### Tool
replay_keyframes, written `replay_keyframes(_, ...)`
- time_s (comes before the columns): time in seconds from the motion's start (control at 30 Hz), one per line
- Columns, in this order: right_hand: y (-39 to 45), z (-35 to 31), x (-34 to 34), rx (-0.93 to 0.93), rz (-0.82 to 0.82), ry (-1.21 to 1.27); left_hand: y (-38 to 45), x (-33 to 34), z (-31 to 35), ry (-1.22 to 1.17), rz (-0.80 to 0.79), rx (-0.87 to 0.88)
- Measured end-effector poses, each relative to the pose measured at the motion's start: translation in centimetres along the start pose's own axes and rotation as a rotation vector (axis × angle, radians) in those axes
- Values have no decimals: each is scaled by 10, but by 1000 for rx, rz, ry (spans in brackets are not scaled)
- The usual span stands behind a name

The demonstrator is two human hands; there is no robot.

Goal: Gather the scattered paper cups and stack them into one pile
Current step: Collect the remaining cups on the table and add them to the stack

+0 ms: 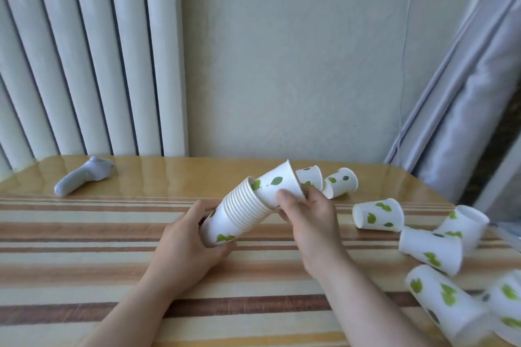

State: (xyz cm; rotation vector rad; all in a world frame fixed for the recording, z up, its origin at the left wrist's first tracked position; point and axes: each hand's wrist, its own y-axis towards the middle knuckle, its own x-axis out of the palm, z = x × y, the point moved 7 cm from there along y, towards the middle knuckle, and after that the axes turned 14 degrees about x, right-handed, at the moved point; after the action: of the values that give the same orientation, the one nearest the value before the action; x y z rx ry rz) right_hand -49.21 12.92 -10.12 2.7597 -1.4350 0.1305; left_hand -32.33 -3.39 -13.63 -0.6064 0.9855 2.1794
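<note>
My left hand [188, 245] grips the bottom end of a tilted stack of white paper cups with green leaves [239, 214], held just above the table. My right hand [306, 215] holds a single cup [277, 183] whose base sits partly inside the stack's open top. Several loose cups lie on their sides to the right: two behind my right hand [339, 182], one in the middle right [377, 215], and several at the right edge [431, 248].
A striped cloth [84, 262] covers the near part of the wooden table [169, 175]. A white handheld controller [84, 176] lies at the back left. A radiator, a wall with a socket and cable, and a curtain stand behind the table.
</note>
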Motion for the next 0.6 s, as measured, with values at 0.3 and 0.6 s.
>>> replay_keyframes(0.3,-4,30,-9,4,-112,-45,0,5,-1,65,-47,-10)
replay_keyframes(0.6,71,37,-38,349,161,-72,2,7,-7,-16,-37,24)
